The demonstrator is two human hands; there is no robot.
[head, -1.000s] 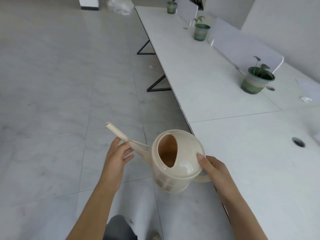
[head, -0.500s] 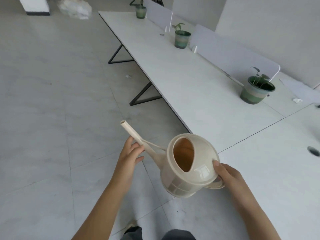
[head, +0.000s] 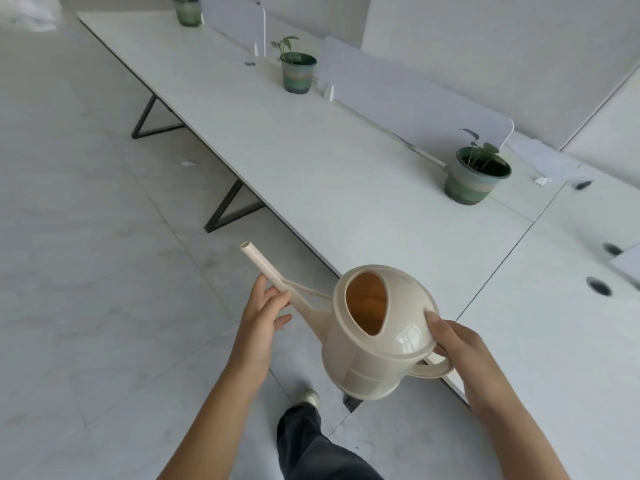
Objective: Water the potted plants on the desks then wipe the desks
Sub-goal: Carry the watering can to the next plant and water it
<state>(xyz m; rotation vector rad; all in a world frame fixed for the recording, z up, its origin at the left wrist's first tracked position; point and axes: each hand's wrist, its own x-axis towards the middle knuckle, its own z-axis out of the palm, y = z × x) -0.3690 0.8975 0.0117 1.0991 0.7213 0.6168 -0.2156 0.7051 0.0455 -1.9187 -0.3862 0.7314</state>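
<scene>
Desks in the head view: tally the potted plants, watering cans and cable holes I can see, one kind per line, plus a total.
Potted plants: 3
Watering can: 1
Cable holes: 3
Total: 7

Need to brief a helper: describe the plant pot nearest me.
Find the long white desk with the low divider panels. Three green pots stand along them. The nearest pot sits by a panel's rounded end and shows one dark leaf.
</scene>
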